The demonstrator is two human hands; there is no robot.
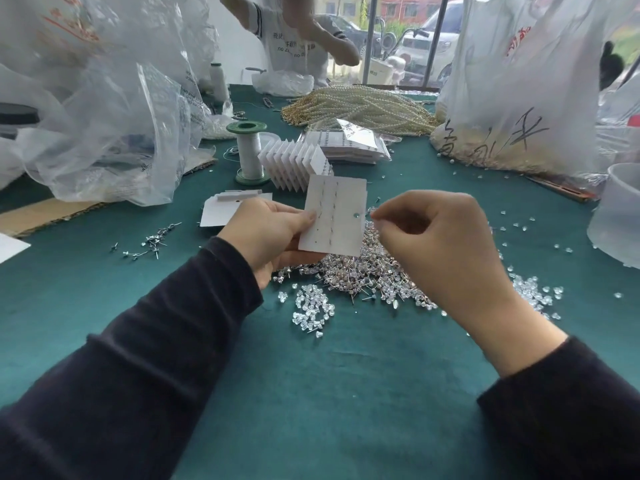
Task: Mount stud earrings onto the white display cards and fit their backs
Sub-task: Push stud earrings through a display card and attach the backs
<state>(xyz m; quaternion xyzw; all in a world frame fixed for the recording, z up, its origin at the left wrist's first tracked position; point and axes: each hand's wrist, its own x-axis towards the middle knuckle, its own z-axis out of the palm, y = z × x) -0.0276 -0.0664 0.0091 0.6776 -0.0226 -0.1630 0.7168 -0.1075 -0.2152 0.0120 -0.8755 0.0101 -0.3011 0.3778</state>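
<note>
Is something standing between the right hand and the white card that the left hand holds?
Nothing visible does. The right hand is just beside the right edge of the white card, which the left hand holds.

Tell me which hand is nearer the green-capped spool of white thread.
Left. The left hand, gripping the white card, sits just on the near side of the spool. The right hand is farther away, on the card's other side.

shirt: "no" twice, rest blurred | right plastic bag: handwritten black characters, unreadable | clear bag: small print illegible
</note>
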